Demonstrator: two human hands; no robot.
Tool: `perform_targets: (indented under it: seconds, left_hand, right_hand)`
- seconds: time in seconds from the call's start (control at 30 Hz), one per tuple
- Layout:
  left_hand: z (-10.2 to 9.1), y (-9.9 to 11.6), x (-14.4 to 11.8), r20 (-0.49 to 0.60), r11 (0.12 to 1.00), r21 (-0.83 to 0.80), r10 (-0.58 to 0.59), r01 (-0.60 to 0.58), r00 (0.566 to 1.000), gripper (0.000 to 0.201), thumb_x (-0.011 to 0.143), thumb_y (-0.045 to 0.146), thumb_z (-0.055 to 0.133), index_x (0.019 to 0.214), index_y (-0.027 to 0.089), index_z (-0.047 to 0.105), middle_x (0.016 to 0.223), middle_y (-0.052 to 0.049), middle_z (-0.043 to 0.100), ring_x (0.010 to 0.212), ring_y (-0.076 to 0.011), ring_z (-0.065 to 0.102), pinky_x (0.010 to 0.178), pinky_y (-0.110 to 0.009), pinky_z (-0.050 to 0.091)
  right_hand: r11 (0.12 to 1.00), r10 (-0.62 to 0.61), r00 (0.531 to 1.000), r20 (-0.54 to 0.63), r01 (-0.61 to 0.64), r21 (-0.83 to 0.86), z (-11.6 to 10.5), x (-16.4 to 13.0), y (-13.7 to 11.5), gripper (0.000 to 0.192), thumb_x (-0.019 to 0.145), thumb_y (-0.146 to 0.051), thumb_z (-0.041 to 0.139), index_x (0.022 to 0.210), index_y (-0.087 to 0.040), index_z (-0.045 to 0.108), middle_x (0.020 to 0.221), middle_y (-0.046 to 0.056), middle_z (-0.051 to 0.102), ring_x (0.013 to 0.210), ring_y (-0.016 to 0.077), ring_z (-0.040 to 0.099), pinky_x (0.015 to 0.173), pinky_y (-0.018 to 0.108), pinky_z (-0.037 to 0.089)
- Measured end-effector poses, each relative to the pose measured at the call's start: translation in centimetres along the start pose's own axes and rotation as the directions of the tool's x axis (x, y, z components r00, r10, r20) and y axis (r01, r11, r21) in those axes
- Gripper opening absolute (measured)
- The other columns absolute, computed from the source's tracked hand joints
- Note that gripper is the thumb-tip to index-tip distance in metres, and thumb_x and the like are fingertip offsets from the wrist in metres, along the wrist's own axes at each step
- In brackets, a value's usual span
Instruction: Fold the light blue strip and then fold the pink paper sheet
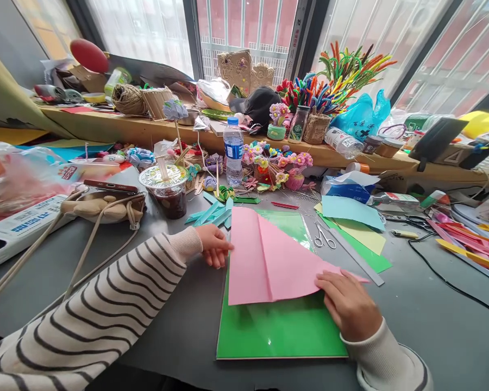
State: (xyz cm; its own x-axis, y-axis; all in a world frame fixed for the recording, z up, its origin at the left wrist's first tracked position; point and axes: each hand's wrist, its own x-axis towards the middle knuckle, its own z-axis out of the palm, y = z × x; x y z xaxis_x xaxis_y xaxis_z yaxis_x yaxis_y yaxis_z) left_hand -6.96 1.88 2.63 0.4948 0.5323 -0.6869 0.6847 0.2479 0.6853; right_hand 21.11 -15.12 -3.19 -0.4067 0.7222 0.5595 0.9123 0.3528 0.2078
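Clutter fills the far left of the grey table (432, 336): a plastic bag (12, 174), a white box (20, 225), and a phone (111, 187) lying on a beige pouch (101, 206). Just right of them stands a lidded cup (167, 190) with dark drink in it.

Next comes the left hand (214, 245), its striped sleeve (106, 304) stretching across the table. Its fingers are curled loosely, tips resting against the left edge of the pink paper (264, 260); whether they pinch that edge or only press it cannot be told. Teal strips (212, 213) lie just beyond this hand, and a water bottle (233, 149) stands farther back.

The pink paper lies in the middle, folded with a crease down its length and a flap slanting right to a point. It rests on a green mat (277, 326), covering the mat's upper part.

The right hand (348, 304) lies flat, palm down and fingers together, pressing the paper's lower right corner onto the mat.

Scissors (324, 237) and a ruler (356, 259) lie just right of the paper, beside blue and green sheets (358, 228).

Risks, judged from this layout: the mat looks glossy, so the paper could slide if either hand eases off, skewing the crease. The left sleeve sits near the cup and the pouch strap, and a wide sweep might catch the strap or tip the drink toward the paper. The right wrist could nudge the ruler into the scissors.
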Motion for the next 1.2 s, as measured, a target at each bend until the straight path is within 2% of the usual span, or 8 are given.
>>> perform_targets:
  seconds: [0.1, 0.23, 0.43, 0.57, 0.7, 0.9, 1.03, 1.2]
  left_hand:
    - [-0.1, 1.4, -1.8, 0.124, 0.976, 0.215, -0.064, 0.036, 0.99, 0.039, 0.056, 0.05, 0.057, 0.052, 0.012, 0.05, 0.044, -0.004, 0.058, 0.04, -0.0132, 0.055, 0.037, -0.021, 0.04]
    - [-0.2, 4.6, -4.6, 0.01, 0.921, 0.346, 0.184, -0.176, 0.983, 0.036, 0.061, 0.048, 0.053, 0.057, 0.013, 0.05, 0.042, 0.0, 0.055, 0.035, -0.0104, 0.051, 0.031, -0.017, 0.032]
    - [0.1, 7.7, -4.8, -0.186, 0.73, 0.479, 0.627, -0.488, 0.756, 0.031, 0.064, 0.037, 0.054, 0.081, 0.011, 0.053, 0.076, -0.006, 0.061, 0.071, -0.0144, 0.057, 0.059, -0.025, 0.044]
    - [0.8, 6.8, -1.2, -0.13, 0.603, 0.614, 0.714, -0.51, 0.688, 0.056, 0.058, 0.031, 0.061, 0.108, 0.013, 0.042, 0.113, -0.011, 0.048, 0.102, -0.02, 0.044, 0.081, -0.031, 0.037]
    - [2.2, 5.6, 2.2, 0.043, 0.49, 0.704, 0.693, -0.514, 0.719, 0.067, 0.054, 0.023, 0.066, 0.114, 0.014, 0.037, 0.119, -0.011, 0.042, 0.109, -0.0221, 0.038, 0.09, -0.032, 0.029]
    - [2.7, 4.9, 3.3, -0.048, 0.418, 0.787, 0.775, -0.455, 0.63, 0.015, 0.069, 0.019, 0.051, 0.082, 0.014, 0.056, 0.081, -0.006, 0.056, 0.077, -0.0154, 0.051, 0.071, -0.026, 0.038]
    - [2.4, 3.5, 3.1, -0.068, 0.411, 0.744, 0.832, -0.528, 0.551, 0.009, 0.071, 0.019, 0.046, 0.07, 0.015, 0.055, 0.079, -0.005, 0.054, 0.075, -0.0138, 0.05, 0.069, -0.024, 0.039]
    - [3.0, 0.5, 2.8, 0.009, 0.374, 0.684, 0.854, -0.626, 0.52, 0.015, 0.072, 0.014, 0.042, 0.08, 0.014, 0.054, 0.095, -0.009, 0.052, 0.083, -0.0144, 0.05, 0.073, -0.025, 0.04]
  right_hand:
    - [0.997, 0.064, 0.992, -0.111, -0.059, 0.046, -1.0, 0.9, 0.6, 0.022, 0.072, -0.006, 0.044, 0.081, -0.017, 0.061, 0.088, 0.005, 0.063, 0.088, 0.018, 0.055, 0.082, 0.036, 0.038]
    - [0.99, 0.118, 0.974, -0.194, -0.099, 0.104, -2.6, 2.5, 1.1, 0.018, 0.071, -0.007, 0.049, 0.079, -0.015, 0.062, 0.105, 0.009, 0.055, 0.102, 0.0247, 0.045, 0.083, 0.04, 0.039]
    - [0.974, 0.204, 0.904, -0.376, -0.148, 0.173, -3.8, 4.2, 2.2, 0.021, 0.065, -0.007, 0.058, 0.075, -0.024, 0.065, 0.125, 0.0, 0.036, 0.108, 0.0287, 0.039, 0.088, 0.045, 0.035]
    - [0.955, 0.24, 0.87, -0.431, -0.132, 0.266, -3.8, 5.0, 2.5, 0.025, 0.062, -0.005, 0.06, 0.076, -0.025, 0.065, 0.132, -0.003, 0.022, 0.113, 0.032, 0.032, 0.086, 0.046, 0.038]
    - [0.913, 0.263, 0.862, -0.433, -0.076, 0.401, -3.7, 5.5, 2.2, 0.027, 0.062, -0.003, 0.058, 0.076, -0.025, 0.064, 0.133, -0.004, 0.018, 0.114, 0.0326, 0.029, 0.085, 0.046, 0.04]
    - [0.867, 0.311, 0.866, -0.392, -0.089, 0.49, -3.7, 4.8, 1.5, 0.031, 0.068, -0.004, 0.051, 0.084, -0.029, 0.059, 0.131, -0.006, 0.023, 0.114, 0.0304, 0.031, 0.086, 0.047, 0.039]
    - [0.682, 0.546, 0.771, -0.328, -0.181, 0.709, -2.5, 3.5, 0.9, 0.037, 0.072, -0.008, 0.047, 0.105, -0.024, 0.041, 0.122, 0.009, 0.037, 0.102, 0.0253, 0.047, 0.076, 0.046, 0.045]
    - [0.567, 0.523, 0.848, -0.083, -0.274, 0.777, -1.3, 2.6, 0.3, 0.028, 0.08, -0.016, 0.035, 0.108, -0.019, 0.037, 0.108, 0.012, 0.051, 0.091, 0.0203, 0.054, 0.073, 0.039, 0.047]
